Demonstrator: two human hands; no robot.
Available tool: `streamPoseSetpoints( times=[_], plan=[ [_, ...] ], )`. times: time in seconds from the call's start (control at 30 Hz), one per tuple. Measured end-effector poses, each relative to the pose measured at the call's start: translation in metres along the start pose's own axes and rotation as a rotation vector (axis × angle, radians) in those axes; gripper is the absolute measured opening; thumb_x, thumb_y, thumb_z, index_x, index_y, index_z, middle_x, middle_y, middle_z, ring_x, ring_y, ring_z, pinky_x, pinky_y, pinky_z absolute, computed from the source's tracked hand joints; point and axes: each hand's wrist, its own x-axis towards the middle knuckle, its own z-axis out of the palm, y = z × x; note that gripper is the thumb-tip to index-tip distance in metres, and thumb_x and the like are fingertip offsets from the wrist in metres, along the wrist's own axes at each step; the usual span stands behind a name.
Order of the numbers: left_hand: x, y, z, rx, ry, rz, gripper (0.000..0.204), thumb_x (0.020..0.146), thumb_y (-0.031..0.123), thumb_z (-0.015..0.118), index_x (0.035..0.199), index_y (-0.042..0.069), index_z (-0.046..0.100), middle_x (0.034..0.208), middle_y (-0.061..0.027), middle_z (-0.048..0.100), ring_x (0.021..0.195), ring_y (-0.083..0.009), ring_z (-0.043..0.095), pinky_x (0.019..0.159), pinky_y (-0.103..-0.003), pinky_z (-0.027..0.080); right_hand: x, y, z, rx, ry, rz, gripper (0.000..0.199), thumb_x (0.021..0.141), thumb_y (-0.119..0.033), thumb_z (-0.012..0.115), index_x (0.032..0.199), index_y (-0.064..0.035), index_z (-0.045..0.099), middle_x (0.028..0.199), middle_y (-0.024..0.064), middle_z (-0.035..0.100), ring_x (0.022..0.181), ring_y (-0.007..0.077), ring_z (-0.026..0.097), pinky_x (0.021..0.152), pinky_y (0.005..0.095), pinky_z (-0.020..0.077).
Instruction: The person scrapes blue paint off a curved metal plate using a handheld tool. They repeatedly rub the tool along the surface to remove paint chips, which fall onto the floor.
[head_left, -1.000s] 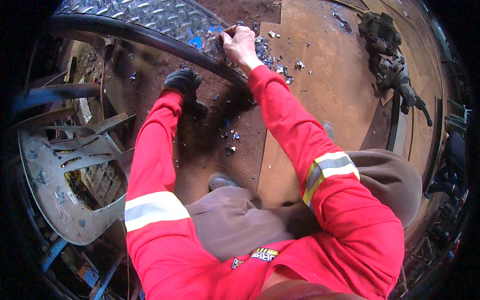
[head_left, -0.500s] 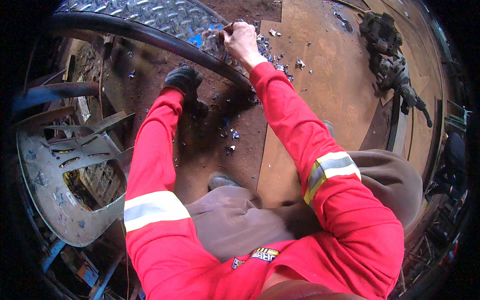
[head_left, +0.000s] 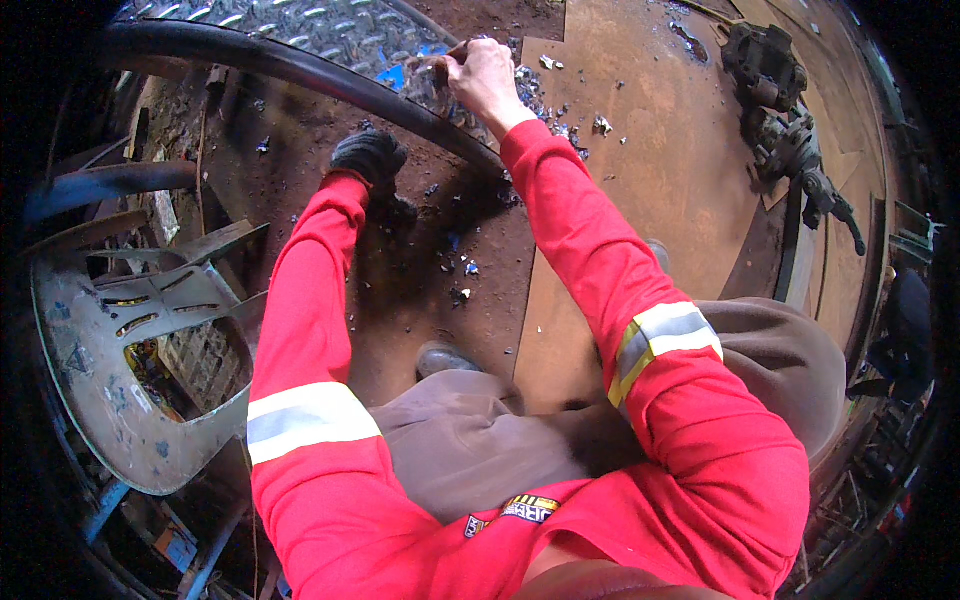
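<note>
The right hand (head_left: 482, 75) is farthest forward, its fingers pinched on a small piece that cannot be made out, over the chequer plate (head_left: 300, 30) and just beyond the curved pipe (head_left: 300, 70) that arcs across in front of the person. The gloved left hand (head_left: 368, 158) sits on the near side of that pipe, down on the dirt floor (head_left: 300, 160). Metal scraps (head_left: 460, 270) lie scattered between the two arms. A flat steel sheet (head_left: 660, 180) lies to the right, with a machine part (head_left: 785, 110) at its far right edge. A plastic chair (head_left: 110, 340) stands to the left. A boot (head_left: 445, 358) rests before the knees.
</note>
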Motion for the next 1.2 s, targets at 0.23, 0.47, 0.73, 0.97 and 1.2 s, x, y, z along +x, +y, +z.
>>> streamPoseSetpoints(
  times=[0.23, 0.47, 0.73, 0.97, 1.2],
  plan=[
    [-0.004, 0.002, 0.002, 0.053, 0.029, 0.046, 0.034, 0.075, 0.023, 0.063, 0.107, 0.014, 0.064, 0.108, -0.0141, 0.063, 0.104, -0.0332, 0.06, 0.087, -0.045, 0.05, -0.004, 0.006, 0.006, 0.025, 0.083, -0.041, 0.017, 0.079, -0.017, 0.067, 0.087, -0.0021, 0.072, 0.078, 0.0197, 0.067, 0.075, 0.0322, 0.068, 0.073, 0.0387, 0.0533],
    [-0.004, 0.004, -0.005, -0.063, 0.012, -0.06, 0.034, 0.076, 0.025, 0.061, 0.108, 0.014, 0.064, 0.11, -0.0137, 0.062, 0.106, -0.0324, 0.059, 0.089, -0.045, 0.05, 0.001, 0.019, 0.005, 0.217, 0.017, 0.065, 0.02, 0.079, -0.02, 0.069, 0.087, -0.0024, 0.072, 0.08, 0.0183, 0.068, 0.077, 0.0302, 0.068, 0.075, 0.0361, 0.053],
    [0.002, -0.001, 0.002, -0.088, 0.041, -0.064, 0.029, 0.075, 0.027, 0.064, 0.102, 0.016, 0.067, 0.104, -0.0111, 0.066, 0.102, -0.0317, 0.062, 0.088, -0.044, 0.05, 0.003, 0.025, 0.004, 0.093, 0.035, -0.156, 0.022, 0.078, -0.025, 0.071, 0.082, -0.0029, 0.072, 0.08, 0.0174, 0.067, 0.077, 0.0325, 0.065, 0.072, 0.0395, 0.0519],
    [0.003, 0.002, 0.001, 0.027, -0.013, 0.032, 0.029, 0.082, 0.032, 0.056, 0.103, 0.015, 0.067, 0.105, -0.0113, 0.065, 0.102, -0.0334, 0.061, 0.088, -0.046, 0.049, 0.006, 0.033, 0.007, 0.117, 0.058, -0.211, 0.021, 0.078, -0.024, 0.071, 0.081, -0.0036, 0.071, 0.08, 0.0172, 0.065, 0.077, 0.0336, 0.064, 0.071, 0.0407, 0.0512],
    [-0.008, 0.004, -0.007, -0.02, 0.025, 0.03, 0.033, 0.083, 0.036, 0.054, 0.103, 0.013, 0.067, 0.105, -0.0155, 0.064, 0.102, -0.0345, 0.06, 0.089, -0.046, 0.048, 0.005, 0.032, 0.0, 0.204, -0.001, -0.147, 0.018, 0.078, -0.018, 0.067, 0.086, -0.0031, 0.071, 0.085, 0.0185, 0.066, 0.08, 0.0332, 0.065, 0.074, 0.0377, 0.052]
  ],
)
